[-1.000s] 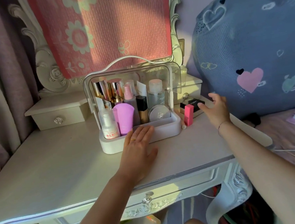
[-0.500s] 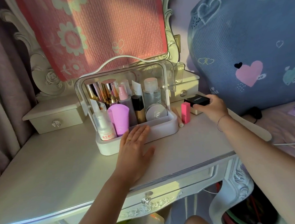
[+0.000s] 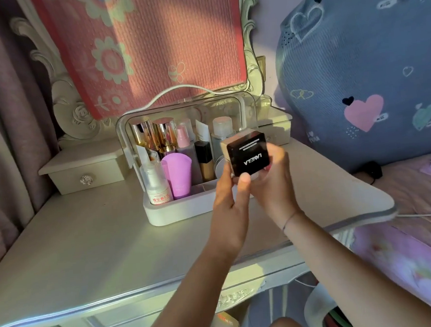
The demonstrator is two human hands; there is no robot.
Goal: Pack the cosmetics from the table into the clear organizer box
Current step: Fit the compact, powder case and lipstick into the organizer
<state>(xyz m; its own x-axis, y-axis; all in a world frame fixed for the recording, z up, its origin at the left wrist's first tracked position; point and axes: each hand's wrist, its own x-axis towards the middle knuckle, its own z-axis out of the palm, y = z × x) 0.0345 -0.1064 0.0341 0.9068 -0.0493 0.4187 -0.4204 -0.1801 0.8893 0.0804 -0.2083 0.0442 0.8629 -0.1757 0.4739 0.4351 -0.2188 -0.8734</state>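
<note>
A clear organizer box (image 3: 177, 212) with a white base and a handle stands on the dressing table (image 3: 92, 253), its front open. Inside it stand gold tubes, a pink pump bottle, a purple tube (image 3: 178, 175), a white spray bottle (image 3: 156, 183) and a dark foundation bottle (image 3: 205, 160). A black square compact case (image 3: 250, 155) with white lettering is held up in front of the box's right half. My left hand (image 3: 231, 195) grips its lower left corner. My right hand (image 3: 272, 182) holds it from below and behind. The pink lipstick is hidden.
Small white drawers (image 3: 83, 171) sit on the table at the back left and back right. A carved mirror frame draped with a pink flowered cloth (image 3: 148, 44) rises behind. A big blue heart-patterned cushion (image 3: 372, 73) and a pink bed lie to the right.
My right hand lifted the black compact from the table's right side and brought it in front of the box. My left hand left the tabletop and took hold of the compact too.
</note>
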